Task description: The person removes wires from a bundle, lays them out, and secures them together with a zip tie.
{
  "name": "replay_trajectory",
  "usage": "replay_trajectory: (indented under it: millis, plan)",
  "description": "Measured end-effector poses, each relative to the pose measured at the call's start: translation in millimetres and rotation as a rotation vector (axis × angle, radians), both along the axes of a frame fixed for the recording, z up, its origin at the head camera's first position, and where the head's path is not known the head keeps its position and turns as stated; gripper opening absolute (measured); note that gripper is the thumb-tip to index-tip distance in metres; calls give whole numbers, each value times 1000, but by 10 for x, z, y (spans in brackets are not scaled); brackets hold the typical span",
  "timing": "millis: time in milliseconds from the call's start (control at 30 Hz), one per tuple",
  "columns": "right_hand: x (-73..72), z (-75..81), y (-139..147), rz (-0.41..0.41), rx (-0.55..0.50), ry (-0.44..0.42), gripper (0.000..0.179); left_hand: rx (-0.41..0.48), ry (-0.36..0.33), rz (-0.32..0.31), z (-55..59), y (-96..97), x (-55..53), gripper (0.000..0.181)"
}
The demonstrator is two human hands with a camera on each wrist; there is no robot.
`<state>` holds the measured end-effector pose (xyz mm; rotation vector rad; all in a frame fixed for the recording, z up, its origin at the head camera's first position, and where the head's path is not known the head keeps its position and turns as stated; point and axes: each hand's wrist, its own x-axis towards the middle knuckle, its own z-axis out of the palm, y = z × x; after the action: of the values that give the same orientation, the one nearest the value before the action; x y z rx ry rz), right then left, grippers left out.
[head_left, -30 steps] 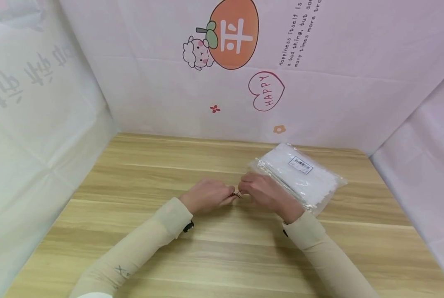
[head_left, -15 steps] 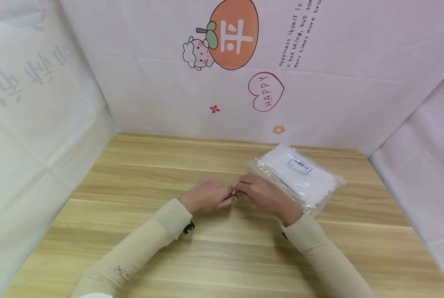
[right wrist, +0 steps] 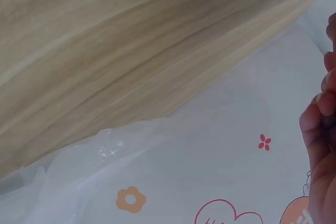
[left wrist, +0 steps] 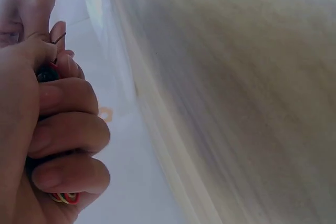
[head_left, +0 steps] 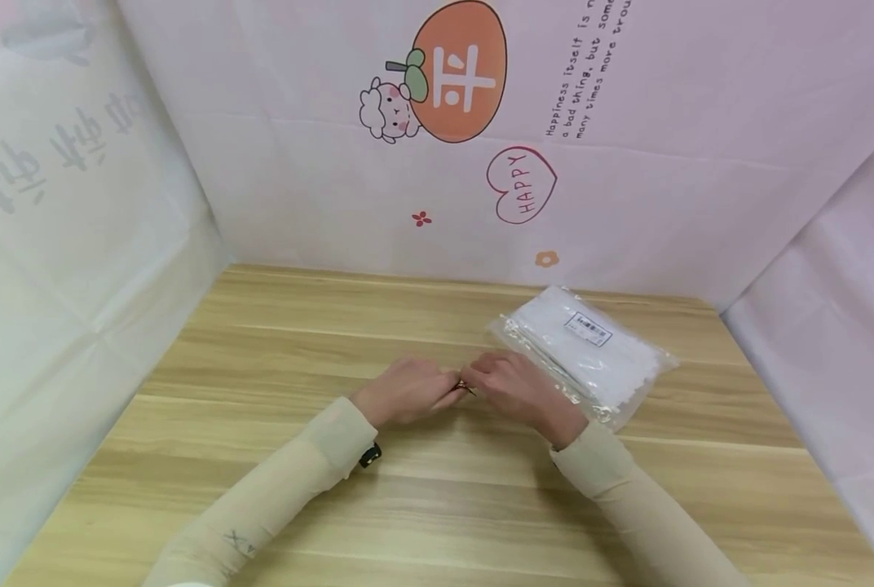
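Red and yellow wires [left wrist: 67, 198]

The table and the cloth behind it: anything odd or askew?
The heart on the cloth is sideways, its HAPPY running upward. The clear bag lies slantwise on the table; nothing looks spilled. The wires in the left hand are mostly hidden.

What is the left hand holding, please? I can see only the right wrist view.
Observer: The left hand holds something mostly hidden; red and yellow loops show at the bottom of its grip in the left wrist view.
Operator: Does anything stick out at the top?
Observer: Yes, a thin dark strand.
Operator: Thank you. And does the plastic bag carry a label?
Observer: Yes, the head view shows a barcode label on it.
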<state>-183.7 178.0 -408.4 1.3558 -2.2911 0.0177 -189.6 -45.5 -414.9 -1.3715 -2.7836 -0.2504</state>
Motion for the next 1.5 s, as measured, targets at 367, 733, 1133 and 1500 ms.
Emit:
replay_trajectory:
  millis: [367,733,1133,1500]
  plan:
    - [-25,-16,398,-117,-88,-121,23,17,-78,20,17,-404,-36,31]
    - [-1,-27,562,-203,-62,-231,33,35,-114,13,44,-566,-63,35]
    - [-20,44,678,-266,-59,-303,34,45,-237,127,94,-792,-64,32]
    - [-51,37,811,-267,-86,-241,35,61,-211,100,95,-930,-67,30]
